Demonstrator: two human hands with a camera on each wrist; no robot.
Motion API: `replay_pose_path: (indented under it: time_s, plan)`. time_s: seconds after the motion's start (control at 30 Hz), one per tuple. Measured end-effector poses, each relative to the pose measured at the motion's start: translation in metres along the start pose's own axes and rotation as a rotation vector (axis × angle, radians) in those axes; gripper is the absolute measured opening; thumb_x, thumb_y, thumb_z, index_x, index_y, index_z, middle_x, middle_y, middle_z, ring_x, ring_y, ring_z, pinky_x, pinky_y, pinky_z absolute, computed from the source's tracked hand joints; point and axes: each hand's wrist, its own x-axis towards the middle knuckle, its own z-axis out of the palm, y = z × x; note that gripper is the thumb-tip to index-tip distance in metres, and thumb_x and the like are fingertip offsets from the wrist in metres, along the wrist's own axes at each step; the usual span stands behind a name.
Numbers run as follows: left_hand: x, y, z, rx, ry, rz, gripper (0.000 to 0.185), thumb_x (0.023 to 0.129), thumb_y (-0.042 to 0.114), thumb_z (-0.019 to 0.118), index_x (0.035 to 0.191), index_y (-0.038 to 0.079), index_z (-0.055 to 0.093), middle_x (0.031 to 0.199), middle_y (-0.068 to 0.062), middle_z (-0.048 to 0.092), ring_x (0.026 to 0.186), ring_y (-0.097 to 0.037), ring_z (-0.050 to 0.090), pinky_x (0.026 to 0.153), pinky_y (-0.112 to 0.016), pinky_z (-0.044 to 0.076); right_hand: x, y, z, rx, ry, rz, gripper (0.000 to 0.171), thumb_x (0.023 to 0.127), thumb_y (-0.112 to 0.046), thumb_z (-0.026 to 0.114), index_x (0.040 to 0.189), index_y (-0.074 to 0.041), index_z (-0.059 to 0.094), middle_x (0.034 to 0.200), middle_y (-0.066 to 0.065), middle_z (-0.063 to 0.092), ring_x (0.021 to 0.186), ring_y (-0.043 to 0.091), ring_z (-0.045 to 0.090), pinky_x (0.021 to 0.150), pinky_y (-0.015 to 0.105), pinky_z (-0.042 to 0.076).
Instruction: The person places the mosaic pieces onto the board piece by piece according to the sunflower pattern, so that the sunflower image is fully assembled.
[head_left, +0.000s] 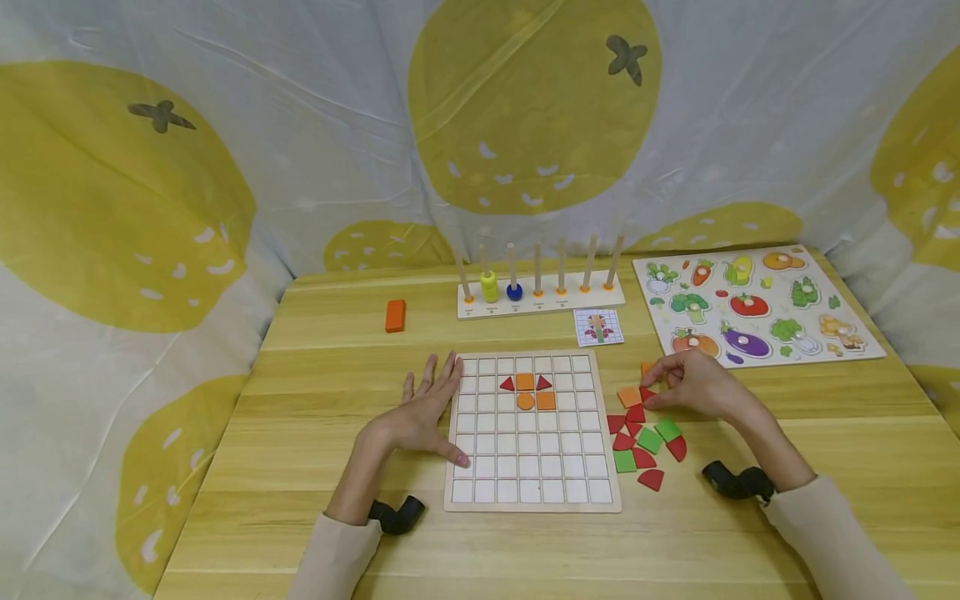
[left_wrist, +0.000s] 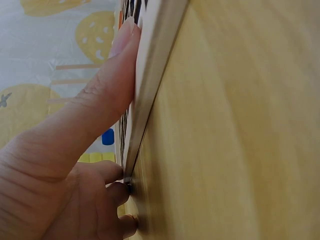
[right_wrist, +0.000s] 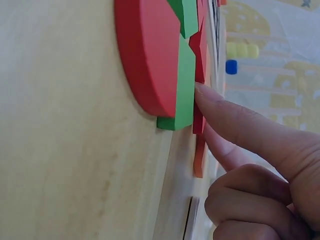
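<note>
A white grid board (head_left: 484, 503) in a wooden frame lies in the middle of the table. My left hand (head_left: 417, 417) rests along its left edge, fingers spread and straight, thumb on the board's face. On the grid are an orange circle (head_left: 526, 402), two orange squares (head_left: 525, 382) and two red triangles (head_left: 543, 382). Right of the board my right hand (head_left: 693, 385) pinches a red piece (head_left: 647, 397) between thumb and index finger; its full shape is hidden. Below it lie loose red quarter circles (head_left: 651, 479), green squares (head_left: 624, 461) and an orange square (head_left: 629, 397).
A pattern card (head_left: 598, 327) lies behind the board. Behind it stands a peg rack (head_left: 541, 298) with a yellow stack and a blue bead. A vegetable puzzle (head_left: 757, 308) lies at the back right, an orange block (head_left: 395, 316) at the back left.
</note>
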Motion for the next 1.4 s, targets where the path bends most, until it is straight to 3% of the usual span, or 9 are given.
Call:
replay_pose_path:
  time_s: [0.47, 0.93, 1.2, 1.4]
  plan:
    - [0.0, -0.001, 0.001, -0.001, 0.0, 0.0, 0.149, 0.069, 0.049, 0.094, 0.165, 0.008, -0.013, 0.172, -0.008, -0.024, 0.157, -0.037, -0.03, 0.122, -0.069, -0.017, 0.002, -0.001, 0.004, 0.021, 0.015, -0.029, 0.024, 0.081, -0.015, 0.089, 0.099, -0.004, 0.078, 0.062, -0.004, 0.035, 0.058, 0.012, 0.033, 0.054, 0.029, 0.025]
    - [0.0, -0.001, 0.0, -0.006, 0.002, 0.01, 0.15, 0.068, 0.047, 0.095, 0.165, 0.007, -0.012, 0.172, -0.009, -0.023, 0.157, -0.038, -0.029, 0.122, -0.07, -0.017, 0.002, 0.0, 0.005, -0.003, 0.039, -0.021, 0.023, 0.081, -0.015, 0.089, 0.099, -0.004, 0.079, 0.062, -0.004, 0.037, 0.057, 0.012, 0.033, 0.054, 0.029, 0.025]
    - [0.0, 0.0, 0.0, -0.008, 0.0, 0.017, 0.15, 0.069, 0.047, 0.095, 0.165, 0.007, -0.013, 0.172, -0.01, -0.024, 0.156, -0.039, -0.03, 0.121, -0.071, -0.018, 0.002, -0.003, 0.005, -0.014, 0.06, -0.037, 0.021, 0.086, -0.015, 0.085, 0.102, -0.004, 0.079, 0.063, -0.004, 0.038, 0.058, 0.011, 0.034, 0.053, 0.028, 0.025]
    - [0.0, 0.0, 0.0, -0.007, 0.002, 0.013, 0.15, 0.068, 0.047, 0.095, 0.165, 0.006, -0.012, 0.172, -0.01, -0.023, 0.157, -0.04, -0.029, 0.121, -0.071, -0.017, 0.003, -0.023, 0.016, 0.078, 0.026, -0.072, 0.023, 0.087, -0.018, 0.084, 0.104, -0.004, 0.078, 0.061, -0.004, 0.033, 0.056, 0.01, 0.032, 0.052, 0.028, 0.026]
